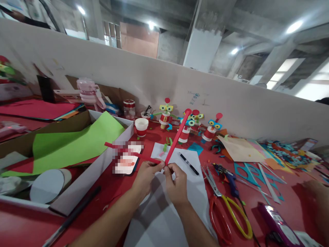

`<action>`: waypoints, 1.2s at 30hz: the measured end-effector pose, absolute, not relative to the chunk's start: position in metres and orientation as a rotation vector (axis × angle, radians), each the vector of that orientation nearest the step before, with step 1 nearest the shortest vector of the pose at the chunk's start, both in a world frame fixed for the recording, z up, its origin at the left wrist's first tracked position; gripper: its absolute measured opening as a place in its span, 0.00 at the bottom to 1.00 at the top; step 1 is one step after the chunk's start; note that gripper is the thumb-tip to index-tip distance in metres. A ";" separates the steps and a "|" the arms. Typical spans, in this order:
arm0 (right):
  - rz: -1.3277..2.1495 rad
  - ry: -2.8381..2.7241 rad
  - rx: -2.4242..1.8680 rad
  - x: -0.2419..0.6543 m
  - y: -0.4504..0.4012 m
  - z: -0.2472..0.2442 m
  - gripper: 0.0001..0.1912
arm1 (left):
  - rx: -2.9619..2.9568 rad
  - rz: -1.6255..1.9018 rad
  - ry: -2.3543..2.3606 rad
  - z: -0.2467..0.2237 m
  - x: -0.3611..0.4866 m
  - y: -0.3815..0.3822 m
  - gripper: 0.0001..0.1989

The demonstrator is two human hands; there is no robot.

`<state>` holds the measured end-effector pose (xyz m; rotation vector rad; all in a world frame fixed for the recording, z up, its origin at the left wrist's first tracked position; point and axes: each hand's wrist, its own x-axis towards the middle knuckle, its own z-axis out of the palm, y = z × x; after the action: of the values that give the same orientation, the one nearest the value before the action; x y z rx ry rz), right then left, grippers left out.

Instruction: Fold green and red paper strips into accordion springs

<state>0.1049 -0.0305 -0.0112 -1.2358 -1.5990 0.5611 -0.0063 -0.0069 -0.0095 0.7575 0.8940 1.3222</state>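
Note:
Two long red paper strips (178, 135) meet at an angle between my fingertips, one slanting up and away, the other stretching out to the left. My left hand (147, 176) pinches them near the joined end. Beside it, nearly touching, my right hand (177, 181) pinches the same end with thumb and forefinger. Both hands are above a white paper sheet (164, 212) on the red table. A black pen (189, 163) lies on that sheet to the right. Small green folded paper springs (165, 147) lie at its far edge.
Scissors (218, 195), a glue gun (230, 176) and blue stencil rulers (253, 175) lie to the right. A white box (102, 159) with green paper is at left, near a phone (127, 161). Paper-cup figures (166, 118) stand along the wall. Another person's hand (317, 195) is at far right.

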 end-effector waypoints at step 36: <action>0.632 -1.425 -1.278 0.108 -0.028 -0.008 0.10 | 0.986 1.370 0.809 -0.004 -0.002 -0.007 0.08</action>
<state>0.1077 -0.0282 -0.0082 -1.2779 -1.4247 0.6316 -0.0020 -0.0071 -0.0037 0.9857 0.8086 1.3703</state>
